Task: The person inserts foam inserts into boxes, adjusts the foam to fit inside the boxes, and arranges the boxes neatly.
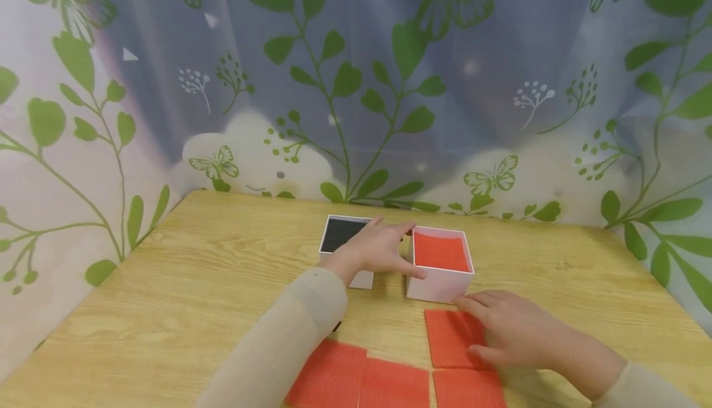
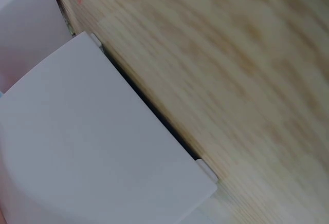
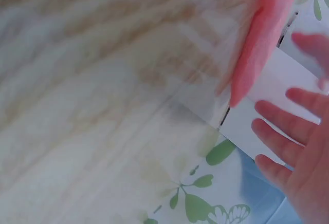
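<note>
A white box [image 1: 439,284] with red squares [image 1: 442,250] inside stands right of a second white box [image 1: 362,279] with a black surface [image 1: 340,235] inside. My left hand [image 1: 375,248] reaches over the second box, fingers spread. Its thumb and a fingertip rest at the left side of the red-filled box. My right hand [image 1: 517,334] lies over a flat red square [image 1: 452,340] in front of that box, fingers straight, fingertips by the box's lower right corner. The right wrist view shows those extended fingers [image 3: 288,121] beside a red edge [image 3: 252,54].
More red squares [image 1: 395,384] lie along the near side of the wooden table [image 1: 211,284]. A small dark thing [image 1: 337,326] peeks out beside the left sleeve [image 1: 289,334], mostly hidden. Behind the table hangs a leaf-patterned curtain [image 1: 356,117].
</note>
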A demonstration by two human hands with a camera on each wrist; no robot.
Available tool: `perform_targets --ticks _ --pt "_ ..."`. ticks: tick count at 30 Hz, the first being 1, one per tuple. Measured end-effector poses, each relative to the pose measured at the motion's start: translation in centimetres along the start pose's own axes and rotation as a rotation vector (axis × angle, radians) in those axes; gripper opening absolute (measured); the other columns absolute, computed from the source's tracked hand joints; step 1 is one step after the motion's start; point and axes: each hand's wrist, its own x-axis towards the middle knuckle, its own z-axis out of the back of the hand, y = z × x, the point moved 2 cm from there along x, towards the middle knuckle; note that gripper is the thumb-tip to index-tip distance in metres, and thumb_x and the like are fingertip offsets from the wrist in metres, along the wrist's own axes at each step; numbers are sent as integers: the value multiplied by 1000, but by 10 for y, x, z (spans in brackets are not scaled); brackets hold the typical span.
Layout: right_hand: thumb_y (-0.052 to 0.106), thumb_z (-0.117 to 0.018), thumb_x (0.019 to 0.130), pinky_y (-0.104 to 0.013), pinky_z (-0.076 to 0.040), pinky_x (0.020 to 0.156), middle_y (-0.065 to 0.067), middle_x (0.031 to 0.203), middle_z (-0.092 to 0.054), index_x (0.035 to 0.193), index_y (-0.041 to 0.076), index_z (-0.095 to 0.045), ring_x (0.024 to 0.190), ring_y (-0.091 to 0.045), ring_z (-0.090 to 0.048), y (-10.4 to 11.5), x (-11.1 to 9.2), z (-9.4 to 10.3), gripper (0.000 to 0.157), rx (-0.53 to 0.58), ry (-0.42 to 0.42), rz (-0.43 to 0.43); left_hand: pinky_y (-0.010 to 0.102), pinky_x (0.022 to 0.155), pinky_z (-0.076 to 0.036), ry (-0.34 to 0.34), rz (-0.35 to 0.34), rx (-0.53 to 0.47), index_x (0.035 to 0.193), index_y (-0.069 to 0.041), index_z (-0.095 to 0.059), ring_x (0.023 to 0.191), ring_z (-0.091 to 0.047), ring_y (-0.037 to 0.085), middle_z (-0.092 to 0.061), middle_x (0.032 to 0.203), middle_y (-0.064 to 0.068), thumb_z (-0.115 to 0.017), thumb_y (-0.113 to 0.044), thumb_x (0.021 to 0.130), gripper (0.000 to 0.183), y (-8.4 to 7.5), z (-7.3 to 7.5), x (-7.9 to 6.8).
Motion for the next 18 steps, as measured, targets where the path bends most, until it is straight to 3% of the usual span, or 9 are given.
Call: perform_targets --ticks 3,10,14,18 --pt "46 -68 80 -48 -46 88 -10 118 -59 128 4 -54 106 -30 -57 0 1 -1 65 17 2 -2 39 113 -3 -3 5 4 148 -16 -27 120 -48 8 -50 135 -5 -63 -71 69 102 0 -1 -1" --pt "64 -59 78 -47 -48 87 -13 127 -55 127 7 -58 109 -31 -56 3 3 -10 76 132 143 -17 39 113 -2 4 11 0 148 -16 -27 121 -48 8 -49 136 -4 -64 -71 69 102 -1 0 -2" --pt "63 -60 78 -45 -49 85 -16 127 -55 127 4 -58 107 -30 -58 4 4 -11 77 131 144 -11 38 113 -2 5 14 5 148 -17 -27 121 -47 8 -48 137 -5 -63 -71 70 102 -1 1 -2" --pt "56 -62 82 -42 -52 80 -15 122 -59 121 3 -62 98 -26 -62 6 5 -9 66 119 111 22 40 113 -3 1 6 5 148 -17 -27 122 -47 8 -49 136 -5 -63 -71 70 102 -1 1 -2"
